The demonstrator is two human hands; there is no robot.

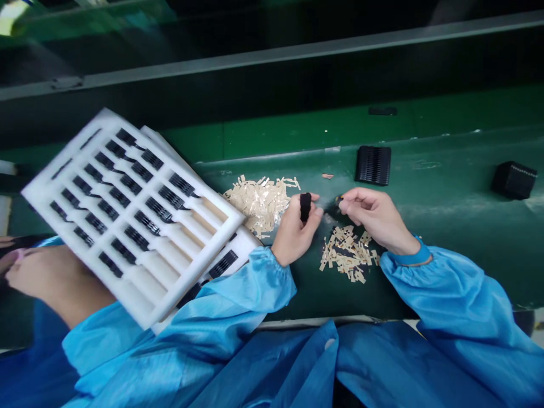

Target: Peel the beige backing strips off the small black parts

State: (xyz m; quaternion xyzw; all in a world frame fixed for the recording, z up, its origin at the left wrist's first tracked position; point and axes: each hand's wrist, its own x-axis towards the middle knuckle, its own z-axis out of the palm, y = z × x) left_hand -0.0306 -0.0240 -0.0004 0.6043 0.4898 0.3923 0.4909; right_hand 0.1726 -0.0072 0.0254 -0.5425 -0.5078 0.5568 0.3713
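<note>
My left hand point(293, 235) grips a small black ribbed part point(305, 207) upright between thumb and fingers. My right hand point(368, 214) pinches a tiny dark piece point(339, 200) at the fingertips, close to the black part but apart from it. Below and between my hands lies a loose pile of beige metallic strips point(348, 253). A larger pile of the same strips point(259, 204) sits just beyond my left hand. A white foam tray point(199, 224) with rows of black parts is held at the left by another person's hand point(55, 280).
A stack of black ribbed parts point(373, 165) stands on the green bench point(446, 170) beyond my hands. A black block point(514, 180) sits at the right. A second foam tray point(229, 255) lies beneath the first. Blue sleeves fill the bottom edge.
</note>
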